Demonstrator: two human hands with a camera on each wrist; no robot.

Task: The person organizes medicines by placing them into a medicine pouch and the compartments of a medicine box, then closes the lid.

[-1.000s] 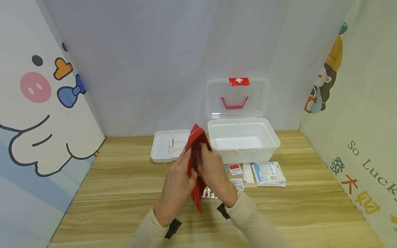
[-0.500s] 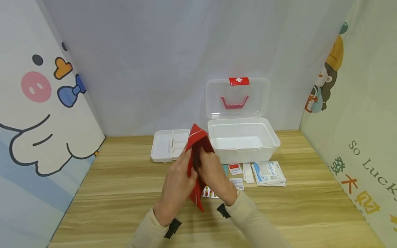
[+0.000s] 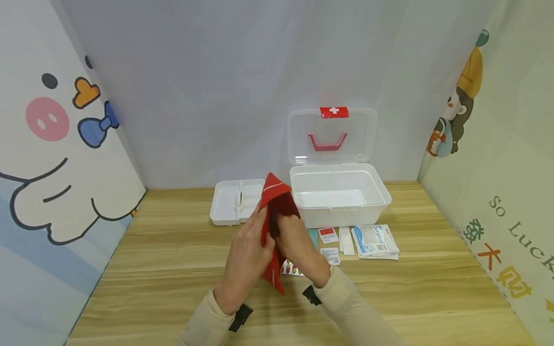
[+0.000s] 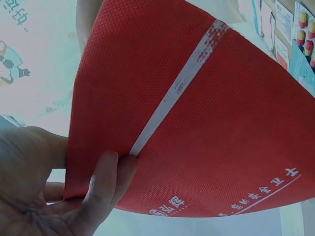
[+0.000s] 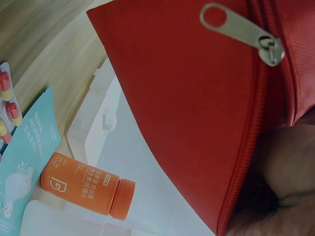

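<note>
A red fabric zip pouch (image 3: 274, 189) is held up over the table with its mouth spread. My left hand (image 3: 244, 257) grips the pouch's left side; the left wrist view shows fingers (image 4: 101, 184) on its white-striped, printed face. My right hand (image 3: 300, 247) reaches into the mouth, its fingertips hidden inside. Along the pouch's edge in the right wrist view runs the zipper, with a metal zipper pull (image 5: 241, 32). Beneath lies a blister pack of capsules (image 3: 291, 268), partly covered by the hands. A teal packet (image 5: 29, 160) and an orange bottle (image 5: 86, 184) also appear there.
Behind the hands stands a white first-aid box (image 3: 326, 218), its clear lid (image 3: 298, 137) raised. A white divided tray (image 3: 222, 206) sits left of it. In front lie a Surgical packet (image 3: 375, 241), white strips (image 3: 346, 241) and small sachets (image 3: 328, 235).
The pouch's mouth has spread wider and its top has tipped slightly. My right hand has shifted a little within the opening. My left hand stays nearly still.
</note>
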